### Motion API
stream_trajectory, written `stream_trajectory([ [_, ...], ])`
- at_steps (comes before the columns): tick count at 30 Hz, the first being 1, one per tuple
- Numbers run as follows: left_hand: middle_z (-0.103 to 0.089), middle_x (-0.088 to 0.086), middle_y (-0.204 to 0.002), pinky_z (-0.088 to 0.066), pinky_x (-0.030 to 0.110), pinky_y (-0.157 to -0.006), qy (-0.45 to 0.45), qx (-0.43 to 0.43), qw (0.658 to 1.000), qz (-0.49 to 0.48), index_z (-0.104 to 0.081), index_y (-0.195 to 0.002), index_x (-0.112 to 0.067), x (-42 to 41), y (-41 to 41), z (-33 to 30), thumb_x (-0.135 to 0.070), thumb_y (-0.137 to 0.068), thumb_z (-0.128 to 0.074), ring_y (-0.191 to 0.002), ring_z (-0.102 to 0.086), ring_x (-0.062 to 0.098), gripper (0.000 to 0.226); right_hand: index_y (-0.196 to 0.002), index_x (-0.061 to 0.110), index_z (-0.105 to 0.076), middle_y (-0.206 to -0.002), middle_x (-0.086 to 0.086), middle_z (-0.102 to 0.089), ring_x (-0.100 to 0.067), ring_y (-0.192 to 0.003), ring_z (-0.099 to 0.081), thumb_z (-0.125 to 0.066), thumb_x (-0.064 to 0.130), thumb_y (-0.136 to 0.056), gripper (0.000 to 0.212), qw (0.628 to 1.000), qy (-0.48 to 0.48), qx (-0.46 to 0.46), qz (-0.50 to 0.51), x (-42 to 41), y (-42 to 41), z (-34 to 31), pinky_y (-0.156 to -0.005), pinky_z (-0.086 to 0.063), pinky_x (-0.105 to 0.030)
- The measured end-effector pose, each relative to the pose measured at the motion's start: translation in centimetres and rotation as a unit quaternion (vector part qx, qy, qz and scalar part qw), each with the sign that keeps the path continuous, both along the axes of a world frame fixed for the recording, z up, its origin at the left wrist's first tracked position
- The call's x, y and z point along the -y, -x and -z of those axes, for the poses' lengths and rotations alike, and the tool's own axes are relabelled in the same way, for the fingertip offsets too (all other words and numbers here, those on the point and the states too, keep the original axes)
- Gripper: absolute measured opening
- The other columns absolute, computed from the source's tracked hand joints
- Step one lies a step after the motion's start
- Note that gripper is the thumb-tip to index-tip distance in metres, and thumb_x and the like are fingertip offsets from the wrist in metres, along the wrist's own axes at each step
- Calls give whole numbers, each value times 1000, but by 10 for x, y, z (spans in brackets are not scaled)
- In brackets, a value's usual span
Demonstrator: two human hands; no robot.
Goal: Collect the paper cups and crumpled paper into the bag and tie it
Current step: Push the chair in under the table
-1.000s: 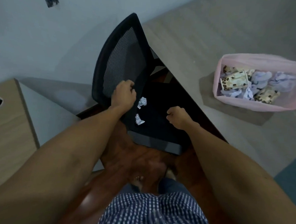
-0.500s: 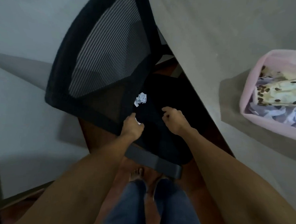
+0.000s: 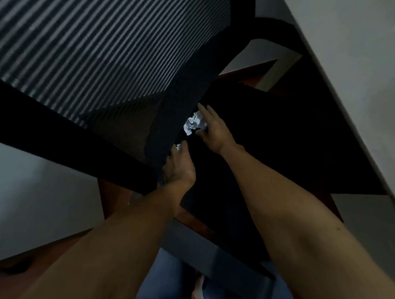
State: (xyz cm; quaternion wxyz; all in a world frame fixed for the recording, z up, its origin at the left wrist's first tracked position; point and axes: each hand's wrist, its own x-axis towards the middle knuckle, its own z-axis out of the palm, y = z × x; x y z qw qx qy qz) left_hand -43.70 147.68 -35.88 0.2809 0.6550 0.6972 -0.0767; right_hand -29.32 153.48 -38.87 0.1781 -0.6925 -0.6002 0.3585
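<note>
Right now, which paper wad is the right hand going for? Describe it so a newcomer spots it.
Find the black office chair; on its dark seat, against the foot of the mesh backrest, lies a white crumpled paper ball. The right hand touches it. It is larger than the scrap at the left hand.

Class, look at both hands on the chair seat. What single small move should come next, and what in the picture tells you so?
Probably the right hand should curl its fingers round the crumpled paper and lift it off the black chair seat. Its fingers are spread against the paper, not yet gripping it. The left hand already pinches a smaller white scrap, so this looks like the last piece in view on the seat.
</note>
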Motion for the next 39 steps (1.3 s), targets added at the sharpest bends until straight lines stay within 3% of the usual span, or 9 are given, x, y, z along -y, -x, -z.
stream_trajectory([
  [4, -44, 11, -140, -49, 49, -97, -28, 28, 999, 26, -36, -148, -22, -7, 0, 2, -10, -100, -47, -118, -56, 36, 51, -143, 18, -51, -135, -12, -56, -32, -119, -57, -63, 18, -98, 47, 999, -17, -11, 47, -8, 5, -1, -99, -48, -43],
  [9, -47, 14, -146, -45, 45, -105, -28, 127, 992, -2, -29, -154, -18, -5, 0, -41, -12, -101, -52, -126, -53, 35, 58, -117, 17, -57, -114, -7, -61, -23, -98, -62, -59, 14, -96, 22, 991, -39, -23, 124, 33, -11, -55, -86, -53, -44],
  [13, -58, 10, -129, -51, 46, -94, -23, 162, 987, 7, -46, -134, -15, 7, -1, -107, -18, -100, -56, -110, -60, 33, 35, -126, 16, -54, -120, -6, -61, -19, -101, -60, -60, 19, -98, 29, 984, -49, 0, 172, 73, -27, -135, -83, -49, -35],
  [18, -56, 3, -122, -47, 37, -85, -46, 198, 975, 86, -49, -131, -24, 12, -6, -210, -25, -97, -62, -102, -60, 25, 36, -117, 21, -54, -113, -1, -61, -24, -102, -59, -55, 28, -95, 23, 964, -86, 6, 252, 126, -33, -243, -84, -47, -41],
  [22, -46, -2, -117, -40, 31, -80, -56, 233, 960, 147, -49, -128, -31, 18, -25, -287, -22, -96, -64, -91, -54, 18, 36, -107, 15, -54, -100, -3, -60, -22, -93, -56, -56, 19, -93, 15, 932, -148, 1, 331, 171, -40, -318, -76, -41, -34],
  [25, -51, 1, -114, -39, 30, -79, -69, 256, 945, 190, -50, -123, -32, 26, -48, -331, -25, -95, -63, -90, -57, 21, 31, -110, 12, -55, -98, -1, -59, -18, -87, -53, -58, 16, -92, 18, 899, -184, 17, 396, 206, -51, -369, -76, -42, -34],
  [30, -63, -3, -115, -43, 31, -82, -91, 299, 915, 255, -49, -123, -30, 50, -102, -377, -35, -91, -68, -97, -62, 21, 37, -125, 15, -52, -113, -5, -65, -24, -94, -61, -64, 29, -93, 37, 847, -189, 67, 492, 268, -93, -416, -79, -47, -37],
  [34, -68, 1, -119, -49, 38, -85, -98, 310, 895, 306, -54, -120, -23, 75, -153, -401, -38, -89, -70, -107, -64, 29, 38, -120, 11, -54, -115, -12, -66, -32, -103, -61, -68, 23, -89, 36, 807, -186, 91, 552, 312, -133, -434, -82, -47, -39],
  [39, -69, 2, -118, -55, 44, -86, -95, 318, 860, 388, -55, -120, -29, 105, -222, -415, -38, -88, -69, -100, -67, 32, 36, -123, 11, -53, -116, -14, -66, -34, -102, -62, -68, 22, -89, 39, 776, -158, 116, 600, 353, -184, -445, -76, -40, -33],
])
